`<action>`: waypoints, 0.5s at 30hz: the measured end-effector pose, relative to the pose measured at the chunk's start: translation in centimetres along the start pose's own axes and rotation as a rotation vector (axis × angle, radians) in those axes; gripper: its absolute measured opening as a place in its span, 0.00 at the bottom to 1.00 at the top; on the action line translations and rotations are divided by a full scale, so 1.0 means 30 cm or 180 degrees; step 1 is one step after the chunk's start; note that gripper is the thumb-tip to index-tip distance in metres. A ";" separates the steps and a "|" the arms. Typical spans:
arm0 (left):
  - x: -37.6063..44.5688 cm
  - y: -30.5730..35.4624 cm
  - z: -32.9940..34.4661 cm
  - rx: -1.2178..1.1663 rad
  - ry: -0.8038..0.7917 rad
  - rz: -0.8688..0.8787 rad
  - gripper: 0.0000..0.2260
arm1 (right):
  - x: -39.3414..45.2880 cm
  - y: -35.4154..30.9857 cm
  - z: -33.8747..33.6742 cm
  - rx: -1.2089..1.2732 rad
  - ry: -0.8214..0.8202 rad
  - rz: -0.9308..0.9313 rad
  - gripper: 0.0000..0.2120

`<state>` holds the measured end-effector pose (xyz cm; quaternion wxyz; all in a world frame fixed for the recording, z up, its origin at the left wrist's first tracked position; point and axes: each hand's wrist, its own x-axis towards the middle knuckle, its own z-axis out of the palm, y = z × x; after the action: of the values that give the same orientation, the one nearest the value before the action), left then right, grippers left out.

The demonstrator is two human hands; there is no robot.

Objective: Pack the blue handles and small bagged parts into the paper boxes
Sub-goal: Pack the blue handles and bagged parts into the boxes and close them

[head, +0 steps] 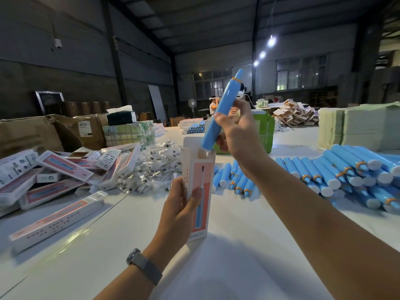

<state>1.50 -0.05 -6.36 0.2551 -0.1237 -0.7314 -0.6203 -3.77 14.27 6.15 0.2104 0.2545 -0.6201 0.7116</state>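
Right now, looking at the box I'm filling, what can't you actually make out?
All in the head view:
- Inside of the paper box: hidden by its own walls.
- Base of the blue handle held by the right hand: behind the box rim.
- Box print: too small; left hand covers part.
- Bagged parts: contents too small.

A battered brown cardboard carton [28,133] sits at the far left of the white table [227,256], with a dark green tissue box [121,118] stacked on packs beside it. A white standing fan [192,103] is far back, and three bright ceiling lamps [271,41] hang above.
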 end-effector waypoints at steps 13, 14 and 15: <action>0.001 0.013 -0.006 -0.0033 0.0107 0.0018 0.13 | -0.030 0.021 0.004 -0.1067 -0.0591 -0.0544 0.39; 0.001 0.015 -0.007 -0.0004 0.0103 0.0010 0.13 | -0.032 0.017 0.004 -0.1098 -0.0632 -0.0581 0.39; 0.001 0.016 -0.008 0.0019 0.0103 0.0008 0.14 | -0.032 0.015 0.003 -0.1120 -0.0670 -0.0608 0.40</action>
<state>1.77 -0.19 -5.92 0.2682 -0.1138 -0.7288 -0.6197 -3.29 14.13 5.23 0.2521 0.3442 -0.7263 0.5389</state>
